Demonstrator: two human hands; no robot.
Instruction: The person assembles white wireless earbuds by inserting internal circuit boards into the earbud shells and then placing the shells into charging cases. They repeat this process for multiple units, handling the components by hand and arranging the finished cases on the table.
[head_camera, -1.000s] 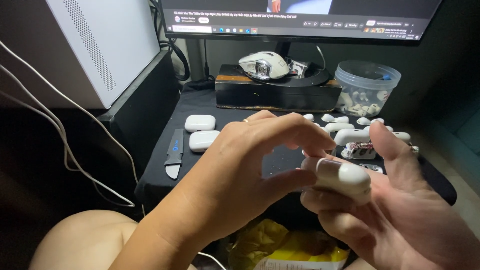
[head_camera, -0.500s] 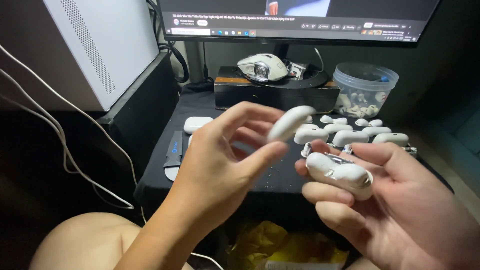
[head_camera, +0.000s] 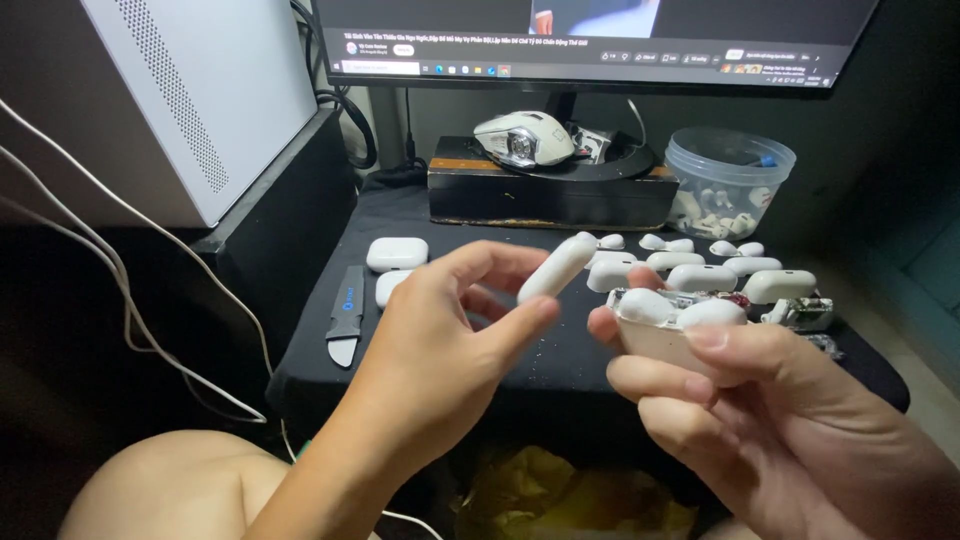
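The right hand (head_camera: 760, 420), nearest the camera, cups the open lower half of a white earbud case (head_camera: 672, 325), its fingers wrapped under and around it, the thumb lying along the near rim. Two white earbuds (head_camera: 648, 303) sit in their wells, rounded tops exposed. With nothing over them, a tilt of that hand could likely let one slide out onto the dark desk (head_camera: 560, 360) or down past its front edge, where the yellow bag (head_camera: 540, 490) lies.

Just left, the left hand (head_camera: 450, 340) pinches the case lid (head_camera: 556, 268) between thumb and forefinger, held apart from the base and tilted. The lid is smooth, glossy and rounded, and the grip takes only one end; it may well slip or twist out.

Farther back lie rows of loose white case parts (head_camera: 700, 277), two closed cases (head_camera: 396, 253), a flat pry tool (head_camera: 346, 316), then a clear tub (head_camera: 728, 180) and a mouse (head_camera: 522, 138).
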